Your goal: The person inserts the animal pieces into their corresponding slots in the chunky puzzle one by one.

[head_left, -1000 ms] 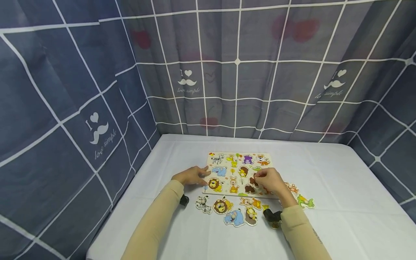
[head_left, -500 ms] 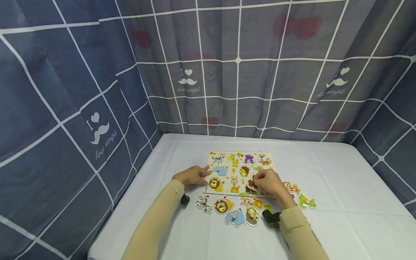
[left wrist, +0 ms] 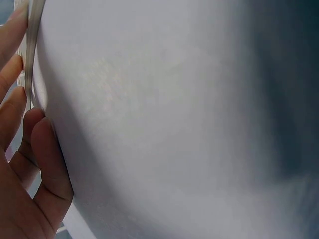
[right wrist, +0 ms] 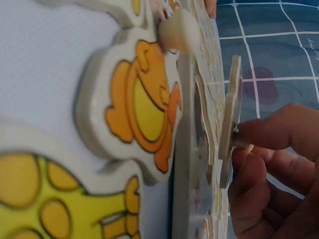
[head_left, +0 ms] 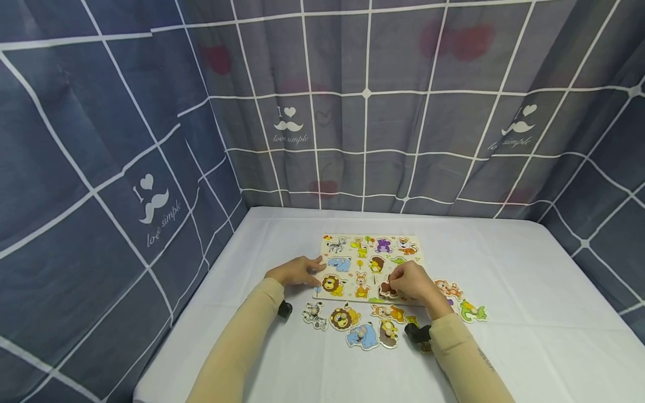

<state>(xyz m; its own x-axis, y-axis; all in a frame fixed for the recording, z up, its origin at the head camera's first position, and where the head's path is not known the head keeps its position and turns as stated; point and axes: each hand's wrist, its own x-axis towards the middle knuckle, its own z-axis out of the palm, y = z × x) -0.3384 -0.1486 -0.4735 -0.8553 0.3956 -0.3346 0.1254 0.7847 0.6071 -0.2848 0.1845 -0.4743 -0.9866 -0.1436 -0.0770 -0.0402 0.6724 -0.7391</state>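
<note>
A wooden animal puzzle board (head_left: 349, 298) lies on the white table. My left hand (head_left: 296, 272) rests at its left edge, thumb and fingers spread; in the left wrist view the fingertips (left wrist: 17, 94) touch the board's side. Over the lower right of the board, my right hand (head_left: 413, 281) pinches a brown animal puzzle piece (head_left: 387, 290) by its knob. Seen edge-on in the right wrist view, this wooden piece (right wrist: 232, 94) stands tilted and apart from the board. The hand hides the board's lower right corner.
Loose knobbed pieces lie in front of the board: a zebra (head_left: 314, 317), a lion (head_left: 344, 318), an elephant (head_left: 363, 337), a kangaroo (head_left: 390, 313) and a hedgehog (head_left: 388, 333). A crocodile (head_left: 472, 311) and a tiger (head_left: 448, 289) lie on the right. A checked curtain (head_left: 342, 123) hangs behind.
My right hand has shifted slightly left and toward me with the brown piece, which now covers the lower brown picture on the board. The left hand has stayed at the board's edge.
</note>
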